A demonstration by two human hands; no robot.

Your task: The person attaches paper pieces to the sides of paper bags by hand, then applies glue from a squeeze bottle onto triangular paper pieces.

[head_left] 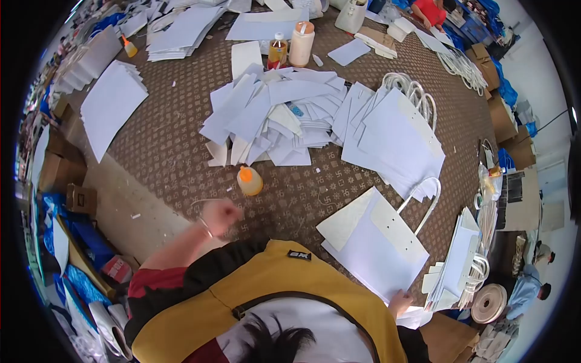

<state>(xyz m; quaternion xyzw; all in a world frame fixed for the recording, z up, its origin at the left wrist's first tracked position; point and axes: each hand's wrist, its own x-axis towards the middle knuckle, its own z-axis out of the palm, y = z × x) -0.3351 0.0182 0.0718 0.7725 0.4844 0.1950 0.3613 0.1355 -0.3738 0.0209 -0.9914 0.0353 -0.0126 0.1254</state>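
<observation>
My left hand (221, 219) is over the patterned table cloth, somewhat blurred, with its fingers curled in. Whatever it may hold is hidden, and a thin pale strand runs beside it. Just beyond it stands a small glue bottle (250, 181) with an orange cap. At the lower right, my right hand (399, 302) grips the near edge of a white paper bag (381, 242), which lies tilted on the table. The bag has a cream folded panel, punched holes and a white rope handle (426, 202). Part of the right hand is hidden by the bag.
A loose heap of white paper pieces (284, 109) covers the table's middle. Stacked bags (399, 136) with rope handles lie right of it. A drink bottle (278, 51) and a peach tumbler (301, 44) stand behind. More bags (454, 260) lie at right. A person in red (430, 12) is far right.
</observation>
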